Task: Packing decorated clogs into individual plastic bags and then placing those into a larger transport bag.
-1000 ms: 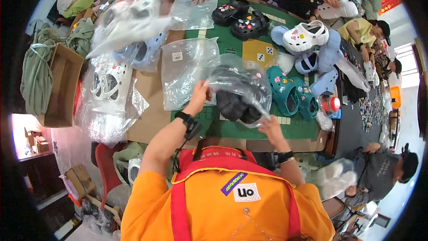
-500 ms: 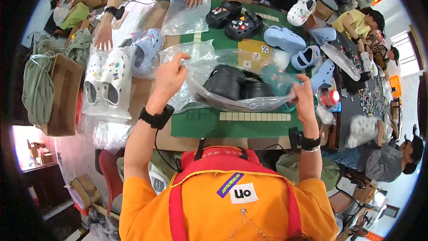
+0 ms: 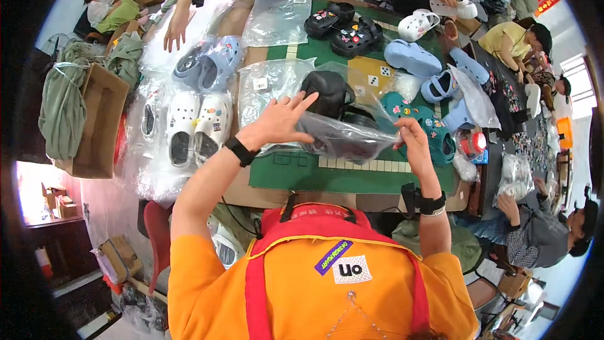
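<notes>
A pair of black clogs (image 3: 325,90) lies partly inside a clear plastic bag (image 3: 345,140) in front of me on the green mat. My left hand (image 3: 281,121) has its fingers spread, the fingertips at the left black clog and the bag's edge. With thumb and fingers closed, my right hand (image 3: 412,141) pinches the bag's right corner. The second black clog is mostly hidden under the plastic. Just beyond my right hand sit teal clogs (image 3: 436,131) with charms. A flat clear bag (image 3: 261,97) lies beneath my left hand's side.
Bagged white clogs (image 3: 200,127) and bagged light-blue clogs (image 3: 220,60) lie to the left. Across the mat are black charm-covered clogs (image 3: 356,36) and loose blue clogs (image 3: 412,58). A red-lidded jar (image 3: 473,143) stands right. Co-workers sit and stand around; one reaches a hand (image 3: 177,30) over the left side.
My left hand has let go of the bag's left edge and opened over the left black clog. The bag has dropped lower, uncovering the teal clogs. The co-worker's hand left the far flat bag.
</notes>
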### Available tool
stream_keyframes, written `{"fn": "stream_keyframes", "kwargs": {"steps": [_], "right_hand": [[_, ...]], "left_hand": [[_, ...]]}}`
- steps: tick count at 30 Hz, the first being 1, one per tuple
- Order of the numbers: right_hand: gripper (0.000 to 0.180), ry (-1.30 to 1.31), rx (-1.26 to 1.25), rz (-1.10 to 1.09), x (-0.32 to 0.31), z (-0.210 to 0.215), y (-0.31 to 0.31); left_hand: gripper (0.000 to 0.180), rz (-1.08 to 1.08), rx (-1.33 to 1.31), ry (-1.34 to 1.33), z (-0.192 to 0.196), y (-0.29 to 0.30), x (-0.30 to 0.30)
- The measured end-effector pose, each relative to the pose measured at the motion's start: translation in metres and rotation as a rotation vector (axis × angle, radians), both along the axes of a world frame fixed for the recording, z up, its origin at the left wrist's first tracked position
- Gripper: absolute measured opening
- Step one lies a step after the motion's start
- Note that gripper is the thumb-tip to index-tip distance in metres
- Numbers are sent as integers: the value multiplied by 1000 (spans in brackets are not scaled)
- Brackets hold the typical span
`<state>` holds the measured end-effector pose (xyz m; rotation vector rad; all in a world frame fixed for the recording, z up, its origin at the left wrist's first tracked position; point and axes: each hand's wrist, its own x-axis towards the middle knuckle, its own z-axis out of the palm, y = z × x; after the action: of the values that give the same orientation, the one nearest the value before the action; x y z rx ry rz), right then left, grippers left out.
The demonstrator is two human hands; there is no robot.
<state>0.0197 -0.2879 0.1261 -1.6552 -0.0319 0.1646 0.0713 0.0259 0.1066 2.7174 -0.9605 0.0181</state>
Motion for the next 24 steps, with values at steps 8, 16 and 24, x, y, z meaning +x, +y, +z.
{"fn": "stream_keyframes", "kwargs": {"steps": [8,16,24], "right_hand": [[29,51,32,-144,-14,28,18],[26,-22,-383,-42,-31,30,10],[22,-25,191,-72,-40,14,51]], "left_hand": [[17,-249,284,-26,25,28,-33],[13,-113,123,-169,87,43,-80],[44,-91,-193,-248,95,-21,-104]]}}
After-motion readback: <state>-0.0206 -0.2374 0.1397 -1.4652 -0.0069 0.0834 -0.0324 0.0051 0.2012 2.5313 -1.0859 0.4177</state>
